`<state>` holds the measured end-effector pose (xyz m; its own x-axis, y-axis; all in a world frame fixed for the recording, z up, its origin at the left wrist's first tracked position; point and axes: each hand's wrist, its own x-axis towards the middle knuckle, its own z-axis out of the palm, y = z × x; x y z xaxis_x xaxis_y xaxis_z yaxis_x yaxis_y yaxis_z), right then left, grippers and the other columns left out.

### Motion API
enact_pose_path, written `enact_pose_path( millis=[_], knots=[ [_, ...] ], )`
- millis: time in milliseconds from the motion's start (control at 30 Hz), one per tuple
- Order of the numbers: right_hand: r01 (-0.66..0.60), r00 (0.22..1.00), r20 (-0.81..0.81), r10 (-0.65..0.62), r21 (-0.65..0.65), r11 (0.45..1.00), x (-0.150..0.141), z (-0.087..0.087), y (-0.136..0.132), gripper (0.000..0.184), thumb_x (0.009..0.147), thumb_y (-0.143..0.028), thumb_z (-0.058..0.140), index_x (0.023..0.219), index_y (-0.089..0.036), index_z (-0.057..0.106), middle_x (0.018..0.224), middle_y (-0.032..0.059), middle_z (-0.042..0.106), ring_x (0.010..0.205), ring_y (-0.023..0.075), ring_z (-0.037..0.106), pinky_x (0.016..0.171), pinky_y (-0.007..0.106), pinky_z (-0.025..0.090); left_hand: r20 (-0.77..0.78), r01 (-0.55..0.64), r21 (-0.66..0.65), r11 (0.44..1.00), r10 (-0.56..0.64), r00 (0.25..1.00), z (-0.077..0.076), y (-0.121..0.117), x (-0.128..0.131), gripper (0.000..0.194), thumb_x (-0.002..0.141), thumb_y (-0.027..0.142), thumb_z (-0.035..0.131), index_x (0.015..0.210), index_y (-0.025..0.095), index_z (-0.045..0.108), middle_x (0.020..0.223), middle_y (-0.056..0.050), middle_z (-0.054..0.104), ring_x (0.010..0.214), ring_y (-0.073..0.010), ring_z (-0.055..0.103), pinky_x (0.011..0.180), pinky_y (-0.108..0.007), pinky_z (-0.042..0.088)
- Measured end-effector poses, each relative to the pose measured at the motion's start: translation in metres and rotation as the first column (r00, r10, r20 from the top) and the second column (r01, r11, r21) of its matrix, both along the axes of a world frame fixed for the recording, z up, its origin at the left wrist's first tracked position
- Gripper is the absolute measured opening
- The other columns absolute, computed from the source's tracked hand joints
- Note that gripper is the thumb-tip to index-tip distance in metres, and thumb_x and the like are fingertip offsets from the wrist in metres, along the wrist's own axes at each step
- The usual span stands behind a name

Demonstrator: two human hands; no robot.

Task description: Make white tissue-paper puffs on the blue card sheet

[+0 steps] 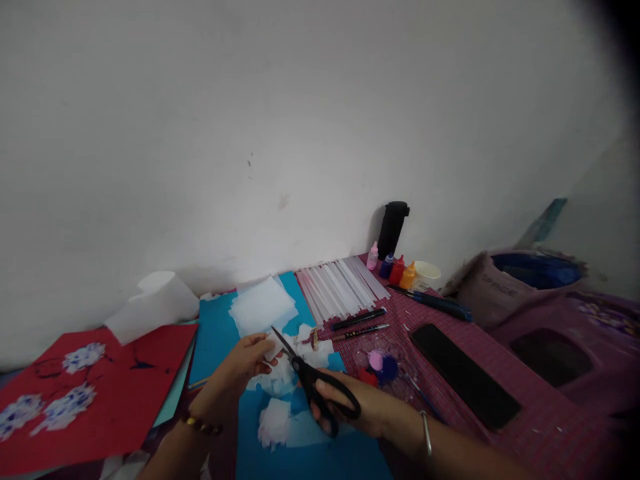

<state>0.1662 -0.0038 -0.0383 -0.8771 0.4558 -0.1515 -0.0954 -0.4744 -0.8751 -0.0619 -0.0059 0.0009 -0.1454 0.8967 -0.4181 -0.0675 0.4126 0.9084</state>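
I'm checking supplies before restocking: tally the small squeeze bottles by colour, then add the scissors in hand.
Pink bottle: 1
Dark blue bottle: 1
Red bottle: 1
Orange bottle: 1
Black scissors, in the right hand: 1
Total: 5

Red checked tabletop (pixel 550 427): blue sheets (pixel 260 460), white strips (pixel 345 287), black phone (pixel 465 377), small bottles (pixel 397 272).

Count from my remote station: one pair of scissors (pixel 305 371), four paint bottles (pixel 397 272), three paint blobs (pixel 389 371), three flower shapes (pixel 84 358), one phone (pixel 465 377), one flask (pixel 393 231). White strips (pixel 335 291) overlap; I cannot count them.
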Motion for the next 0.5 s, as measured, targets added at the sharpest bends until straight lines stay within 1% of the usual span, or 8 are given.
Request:
enact_pose_path(
  millis=[100, 233, 300, 367, 400, 467, 500],
  knots=[
    [0.044, 0.999, 0.015, -0.045, 0.036, 0.998, -0.0032, 0.0015, -0.0004, 0.05, 0.075, -0.061, 0.056, 0.091, -0.014, 0.049, 0.069, -0.0015, 0.052, 0.047, 0.0043, 0.046, 0.045, 0.017, 0.032, -0.009, 0.005, 0.002, 1.0, -0.005, 1.0, 0.0017, 0.0014, 0.0017, 0.021, 0.059, 0.032, 0.068, 0.064, 0.014, 0.06, 0.06, -0.003, 0.064, 0.049, -0.0107, 0.054, 0.044, -0.02, 0.038],
    [0.109, 0.989, 0.091, -0.118, 0.098, 0.989, -0.0067, 0.0014, 0.0, 0.052, 0.072, -0.061, 0.059, 0.092, -0.014, 0.05, 0.062, -0.0048, 0.048, 0.042, 0.0029, 0.041, 0.04, 0.017, 0.028, -0.01, 0.009, 0.016, 1.0, -0.009, 1.0, 0.0021, 0.0023, 0.0031, 0.02, 0.062, 0.032, 0.067, 0.066, 0.013, 0.061, 0.059, -0.002, 0.063, 0.051, -0.0103, 0.054, 0.047, -0.02, 0.038],
    [0.114, 0.987, 0.103, -0.124, 0.097, 0.989, -0.0068, 0.0003, 0.0007, 0.053, 0.071, -0.061, 0.06, 0.093, -0.013, 0.051, 0.06, -0.0057, 0.047, 0.04, 0.0026, 0.039, 0.038, 0.017, 0.027, -0.009, 0.002, 0.016, 1.0, -0.002, 1.0, 0.0009, 0.0025, 0.0023, 0.021, 0.062, 0.032, 0.068, 0.066, 0.013, 0.061, 0.058, -0.002, 0.062, 0.051, -0.0104, 0.054, 0.048, -0.021, 0.039],
    [0.101, 0.992, 0.068, -0.104, 0.051, 0.994, -0.0053, -0.0002, 0.0017, 0.053, 0.073, -0.06, 0.059, 0.097, -0.013, 0.052, 0.062, -0.0045, 0.05, 0.041, 0.0033, 0.041, 0.039, 0.018, 0.028, -0.009, -0.021, 0.016, 1.0, 0.021, 1.0, -0.0003, 0.0027, 0.0003, 0.022, 0.061, 0.032, 0.069, 0.065, 0.014, 0.059, 0.054, 0.0, 0.06, 0.049, -0.0106, 0.054, 0.047, -0.021, 0.038],
    [0.081, 0.996, 0.035, -0.081, 0.004, 0.997, -0.0042, -0.0001, 0.0024, 0.054, 0.073, -0.06, 0.058, 0.1, -0.013, 0.052, 0.064, -0.0032, 0.051, 0.043, 0.0042, 0.044, 0.041, 0.018, 0.03, -0.008, -0.039, 0.02, 0.999, 0.039, 0.999, -0.0006, 0.0029, -0.0011, 0.022, 0.061, 0.032, 0.07, 0.064, 0.014, 0.057, 0.051, 0.001, 0.057, 0.048, -0.0106, 0.053, 0.045, -0.02, 0.037],
    [0.016, 0.999, -0.034, -0.021, -0.13, 0.991, -0.0018, 0.0006, 0.0045, 0.059, 0.073, -0.061, 0.058, 0.106, -0.013, 0.053, 0.069, -0.0009, 0.054, 0.049, 0.0068, 0.05, 0.047, 0.02, 0.034, 0.001, -0.086, 0.042, 0.995, 0.086, 0.996, 0.0002, 0.003, -0.0041, 0.023, 0.06, 0.033, 0.07, 0.065, 0.016, 0.054, 0.051, 0.004, 0.054, 0.045, -0.0096, 0.052, 0.042, -0.019, 0.034],
    [-0.026, 0.998, -0.068, 0.013, -0.199, 0.98, -0.0008, 0.001, 0.0058, 0.061, 0.072, -0.062, 0.058, 0.108, -0.013, 0.053, 0.071, -0.0002, 0.055, 0.052, 0.0082, 0.052, 0.05, 0.022, 0.037, 0.009, -0.111, 0.058, 0.992, 0.111, 0.994, 0.0013, 0.0028, -0.0054, 0.024, 0.061, 0.033, 0.069, 0.068, 0.017, 0.053, 0.055, 0.004, 0.054, 0.044, -0.0088, 0.052, 0.041, -0.019, 0.033]
  ],
)
